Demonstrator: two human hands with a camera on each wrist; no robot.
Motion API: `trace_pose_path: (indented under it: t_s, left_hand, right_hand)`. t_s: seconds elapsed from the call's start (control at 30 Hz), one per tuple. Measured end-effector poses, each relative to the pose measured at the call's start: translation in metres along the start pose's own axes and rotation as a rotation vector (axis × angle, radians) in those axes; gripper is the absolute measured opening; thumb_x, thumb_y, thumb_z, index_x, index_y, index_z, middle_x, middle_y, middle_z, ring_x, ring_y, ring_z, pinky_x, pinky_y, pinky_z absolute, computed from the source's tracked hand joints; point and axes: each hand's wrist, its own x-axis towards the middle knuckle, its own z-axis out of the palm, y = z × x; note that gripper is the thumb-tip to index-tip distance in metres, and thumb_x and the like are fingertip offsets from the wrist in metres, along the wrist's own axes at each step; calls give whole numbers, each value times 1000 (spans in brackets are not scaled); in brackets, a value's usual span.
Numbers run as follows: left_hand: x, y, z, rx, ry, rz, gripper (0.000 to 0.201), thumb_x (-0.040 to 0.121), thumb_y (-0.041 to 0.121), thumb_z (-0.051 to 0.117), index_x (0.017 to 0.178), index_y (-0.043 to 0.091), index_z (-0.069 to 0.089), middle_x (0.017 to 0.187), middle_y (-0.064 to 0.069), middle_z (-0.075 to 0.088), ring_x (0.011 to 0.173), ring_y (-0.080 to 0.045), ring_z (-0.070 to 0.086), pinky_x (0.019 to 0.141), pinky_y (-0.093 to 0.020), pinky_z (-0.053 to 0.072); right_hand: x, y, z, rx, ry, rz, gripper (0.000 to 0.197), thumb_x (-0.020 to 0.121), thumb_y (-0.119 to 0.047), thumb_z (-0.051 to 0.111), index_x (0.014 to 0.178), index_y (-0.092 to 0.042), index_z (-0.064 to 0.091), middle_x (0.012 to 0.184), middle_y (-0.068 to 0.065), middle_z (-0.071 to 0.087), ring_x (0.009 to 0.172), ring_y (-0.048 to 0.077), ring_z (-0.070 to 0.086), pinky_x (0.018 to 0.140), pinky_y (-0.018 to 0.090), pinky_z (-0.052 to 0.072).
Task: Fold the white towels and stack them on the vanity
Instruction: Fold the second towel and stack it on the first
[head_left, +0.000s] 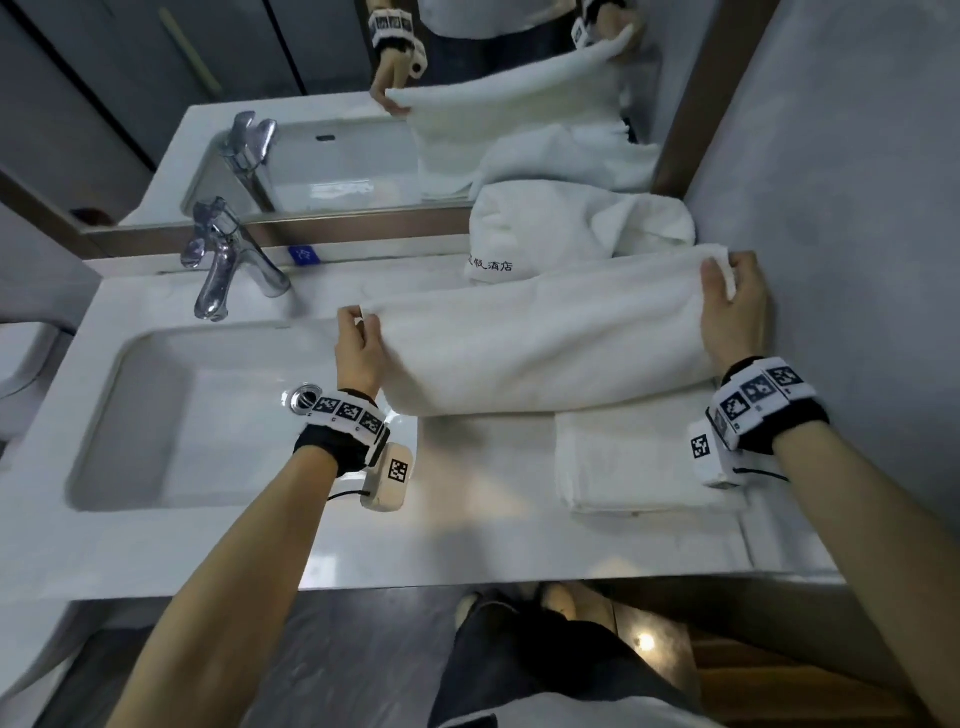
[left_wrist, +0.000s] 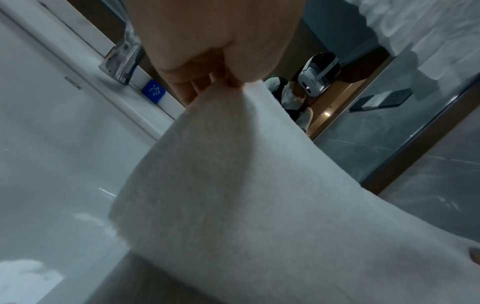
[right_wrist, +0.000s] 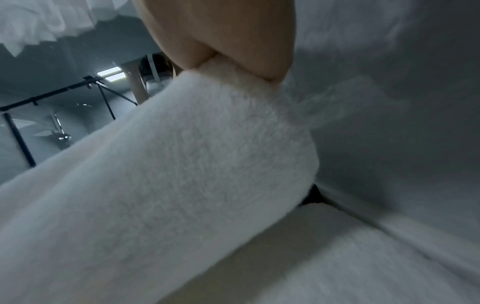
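I hold a white towel (head_left: 540, 332) stretched lengthwise above the vanity counter (head_left: 467, 540), doubled so that it hangs in a long band. My left hand (head_left: 358, 332) pinches its left end over the sink's edge, and the towel (left_wrist: 233, 185) fills the left wrist view below that hand (left_wrist: 221, 82). At the wall side my right hand (head_left: 732, 291) pinches the right end; in the right wrist view the towel (right_wrist: 168, 174) hangs from that hand (right_wrist: 221, 61). A folded white towel (head_left: 634, 462) lies flat on the counter beneath. A crumpled towel (head_left: 571, 228) with printed characters sits behind.
The sink basin (head_left: 208, 415) with its drain (head_left: 304, 397) is to the left, and the chrome faucet (head_left: 228, 260) stands behind it. A mirror (head_left: 363, 104) runs along the back. A grey wall (head_left: 831, 208) closes the right side, close to my right hand.
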Motion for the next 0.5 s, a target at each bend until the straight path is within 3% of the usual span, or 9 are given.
trace_pose_path:
  t_s: [0.1, 0.2, 0.27, 0.37, 0.5]
  left_hand:
    - [20, -6, 7, 89, -22, -58, 8, 100, 20, 35, 102, 13, 38, 73, 4, 46, 68, -15, 44, 64, -28, 35]
    - [41, -12, 20, 152, -96, -136, 16, 100, 22, 34, 108, 9, 41, 90, -9, 51, 82, -21, 46, 74, -29, 36]
    - [54, -15, 27, 173, -135, -164, 9, 100, 20, 34, 102, 12, 37, 93, -11, 49, 84, -21, 46, 73, -29, 35]
    - [67, -19, 37, 209, -190, -211, 12, 100, 19, 36, 98, 8, 36, 94, -14, 48, 87, -24, 46, 73, -31, 35]
    - [74, -25, 47, 290, -313, -276, 35, 99, 23, 40, 122, -4, 40, 118, -27, 57, 106, -37, 56, 89, -40, 44]
  right_hand:
    - [19, 4, 16, -43, -26, 18, 34, 98, -28, 45, 110, 2, 52, 110, 24, 60, 99, 31, 56, 69, 18, 31]
    - [40, 13, 28, -126, -50, 58, 34, 96, -36, 44, 106, -5, 53, 107, 19, 62, 95, 30, 57, 75, 28, 41]
    - [52, 19, 38, -164, -57, 89, 35, 96, -37, 44, 105, -5, 52, 108, 21, 61, 97, 32, 57, 82, 38, 45]
    - [64, 25, 48, -199, -85, 160, 36, 96, -37, 44, 107, -3, 51, 113, 22, 59, 102, 33, 56, 86, 39, 43]
    - [71, 29, 57, -235, -183, 266, 41, 97, -36, 43, 117, -1, 48, 122, 21, 55, 111, 33, 53, 94, 40, 41]
